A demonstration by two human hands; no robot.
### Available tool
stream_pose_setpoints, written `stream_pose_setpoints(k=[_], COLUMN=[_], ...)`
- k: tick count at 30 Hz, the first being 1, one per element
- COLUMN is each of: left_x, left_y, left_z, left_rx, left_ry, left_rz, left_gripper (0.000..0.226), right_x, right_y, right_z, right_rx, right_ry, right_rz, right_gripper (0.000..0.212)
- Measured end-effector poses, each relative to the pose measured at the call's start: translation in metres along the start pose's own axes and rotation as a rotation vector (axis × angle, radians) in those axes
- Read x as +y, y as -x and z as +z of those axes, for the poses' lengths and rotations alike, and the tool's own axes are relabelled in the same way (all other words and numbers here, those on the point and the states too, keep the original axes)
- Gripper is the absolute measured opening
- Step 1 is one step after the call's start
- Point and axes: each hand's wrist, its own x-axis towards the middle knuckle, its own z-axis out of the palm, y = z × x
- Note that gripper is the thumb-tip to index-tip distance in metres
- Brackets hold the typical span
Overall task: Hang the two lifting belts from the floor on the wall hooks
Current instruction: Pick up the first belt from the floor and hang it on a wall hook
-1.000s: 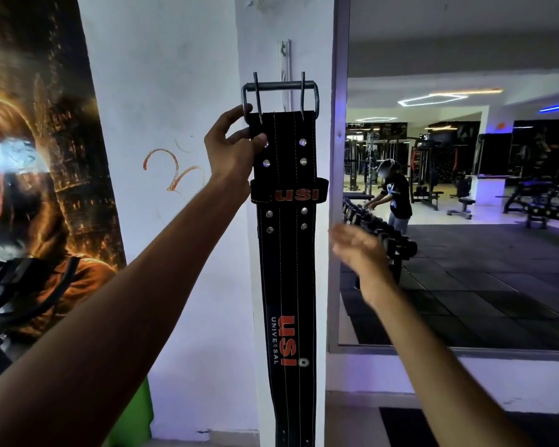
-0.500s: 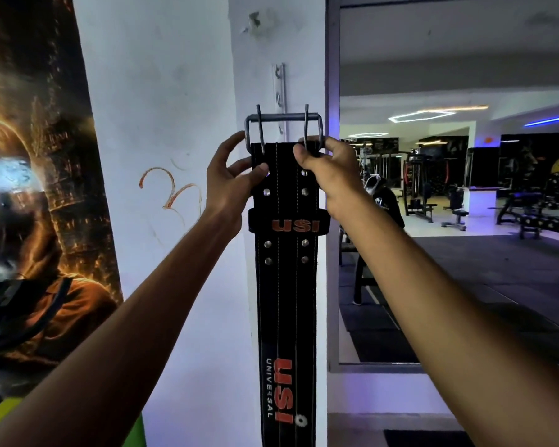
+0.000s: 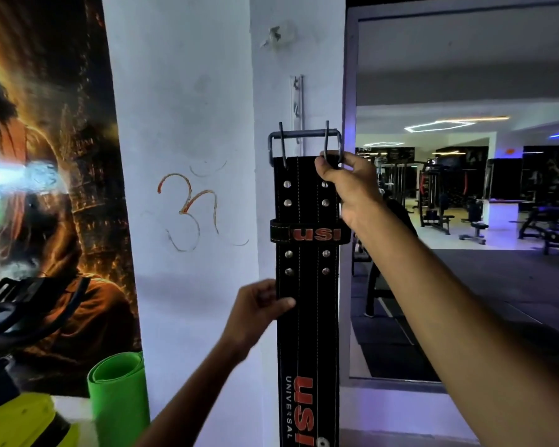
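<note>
Here both hands grip stitched, riveted belt [image 3: 307,304].

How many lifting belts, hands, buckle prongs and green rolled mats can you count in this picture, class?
lifting belt: 1
hands, left hand and right hand: 2
buckle prongs: 2
green rolled mat: 1
Total: 6

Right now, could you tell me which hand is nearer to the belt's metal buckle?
The right hand is nearer, gripping the belt just under the buckle. The left hand pinches the strap's edge far below.
</note>
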Motion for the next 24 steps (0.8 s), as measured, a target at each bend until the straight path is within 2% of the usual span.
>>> stream_pose_setpoints(k=[3,6,9,11,15,17,20,24], left_x=[-0.031,-0.065,-0.085,-0.081,-0.042,-0.019,-0.007,-0.049], left_y=[0.011,0.031,0.042,0.041,0.020,0.006,-0.003,0.018], left_z=[0.008,0.005,-0.002,-0.004,0.002,0.000,-0.004,-0.001], left_rx=[0.005,-0.086,-0.143,-0.116,0.048,0.097,0.060,0.014], left_ry=[0.005,-0.047,-0.111,-0.110,-0.086,-0.043,-0.062,-0.070], left_rz=[-0.055,-0.131,-0.163,-0.155,-0.046,-0.002,0.039,-0.046], left_gripper=[0.016,0.012,0.026,0.026,0.022,0.009,0.013,0.017], right_x=[-0.010,-0.016,-0.014,-0.011,0.002,0.011,0.022,0.020], right_y=[-0.009,-0.013,-0.017,-0.017,-0.010,-0.006,-0.001,0.000], right_z=[-0.004,-0.003,0.001,0.000,-0.003,-0.003,-0.002,0.001], right_rx=[0.024,0.005,-0.011,-0.010,-0.022,-0.022,-0.023,-0.045], right_ry=[-0.008,-0.017,-0.037,-0.037,-0.013,-0.006,-0.011,-0.016], right_rz=[-0.037,-0.052,-0.068,-0.071,-0.045,-0.033,-0.011,-0.005], right_gripper=[0.018,0.015,0.014,0.014,0.013,0.018,0.023,0.020])
